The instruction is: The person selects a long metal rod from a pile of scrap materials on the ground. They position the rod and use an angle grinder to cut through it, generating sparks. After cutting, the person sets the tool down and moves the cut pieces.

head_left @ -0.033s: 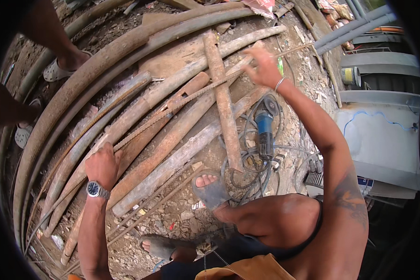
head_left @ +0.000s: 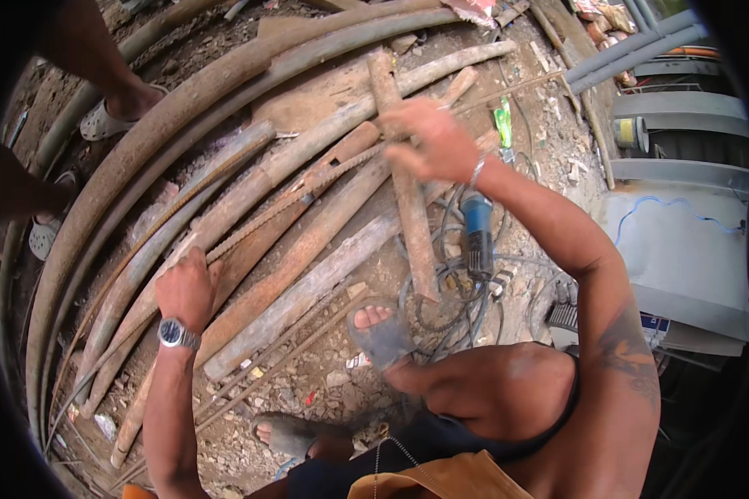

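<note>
A long ribbed steel rod runs diagonally over the rusty pipes. My left hand, wearing a watch, is closed around it toward its lower left end. My right hand hovers over the rod where it passes a short rusty pipe laid crosswise. It is slightly blurred, its thumb and fingers apart around the rod's line; firm contact cannot be made out. Below my right wrist lies a blue angle grinder with its cord coiled beside it; the wrist hides its disc end.
Several long, curved rusty pipes lie to the left and far side. Another person's foot in a light clog stands beyond them. Grey plastic pipes and metal sheets are at the right. Rubble covers the ground around my sandalled foot.
My right hand has moved left and slightly down along the rod, from its far end to the crosswise pipe. My left hand keeps its grip on the rod.
</note>
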Tool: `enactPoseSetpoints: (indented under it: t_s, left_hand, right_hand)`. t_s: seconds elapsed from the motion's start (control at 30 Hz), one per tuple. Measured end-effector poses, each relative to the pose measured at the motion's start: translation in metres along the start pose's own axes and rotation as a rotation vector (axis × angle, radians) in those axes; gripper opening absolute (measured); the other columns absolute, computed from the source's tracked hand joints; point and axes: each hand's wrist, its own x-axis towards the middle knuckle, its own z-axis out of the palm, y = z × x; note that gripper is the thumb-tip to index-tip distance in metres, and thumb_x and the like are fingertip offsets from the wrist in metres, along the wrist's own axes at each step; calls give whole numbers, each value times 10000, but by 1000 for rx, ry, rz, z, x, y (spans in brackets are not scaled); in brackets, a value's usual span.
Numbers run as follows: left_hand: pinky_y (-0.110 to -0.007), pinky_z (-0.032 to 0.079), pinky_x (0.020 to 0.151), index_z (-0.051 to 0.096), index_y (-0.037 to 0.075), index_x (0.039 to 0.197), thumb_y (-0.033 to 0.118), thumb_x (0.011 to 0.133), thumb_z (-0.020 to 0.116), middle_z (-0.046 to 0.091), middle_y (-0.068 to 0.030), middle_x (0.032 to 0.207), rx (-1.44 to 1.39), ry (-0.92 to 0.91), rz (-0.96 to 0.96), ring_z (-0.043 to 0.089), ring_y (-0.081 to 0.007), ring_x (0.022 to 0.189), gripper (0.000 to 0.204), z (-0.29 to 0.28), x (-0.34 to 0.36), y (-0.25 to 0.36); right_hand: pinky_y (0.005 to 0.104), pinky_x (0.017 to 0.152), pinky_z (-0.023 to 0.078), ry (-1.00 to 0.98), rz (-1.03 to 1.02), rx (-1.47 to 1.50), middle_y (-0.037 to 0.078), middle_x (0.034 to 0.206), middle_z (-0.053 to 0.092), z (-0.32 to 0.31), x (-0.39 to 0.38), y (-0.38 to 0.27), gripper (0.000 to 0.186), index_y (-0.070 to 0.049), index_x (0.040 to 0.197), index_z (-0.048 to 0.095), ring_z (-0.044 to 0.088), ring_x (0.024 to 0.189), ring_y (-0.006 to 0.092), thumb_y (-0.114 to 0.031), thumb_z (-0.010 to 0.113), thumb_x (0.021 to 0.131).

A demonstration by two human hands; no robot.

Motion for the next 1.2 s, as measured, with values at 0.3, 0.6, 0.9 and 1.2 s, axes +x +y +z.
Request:
enactPoseSetpoints:
  t_s: [0.3,0.6,0.9,1.2]
  left_hand:
    - [-481,523,619,576,37,835,363,886,674,680,-195,756,-71,29,-1,675,-379,718,343,-9,2,8]
    - [-484,533,639,620,37,850,377,890,663,688,-210,764,-73,84,26,684,-387,722,345,-10,-4,15]
    - [-445,503,508,556,81,872,377,867,702,679,-146,715,-122,64,62,679,-332,621,330,-31,-75,49]
    - [-455,509,725,530,121,1199,241,796,764,669,-141,910,-303,61,282,665,-338,829,481,-76,-102,27]
  right_hand:
    - [492,826,523,-584,-28,105,223,935,693,83,91,-160,442,-6,1024,666,675,957,367,-417,688,864]
    - [511,795,535,-677,-176,67,255,920,696,99,99,-152,557,-2,900,700,679,883,425,-525,518,958]
    - [489,689,554,-803,-84,49,226,803,692,21,41,-190,504,-26,957,658,694,794,399,-512,525,967]
    - [507,672,530,-711,57,-149,203,726,651,-48,-58,-67,354,-65,946,591,670,731,398,-418,575,935]
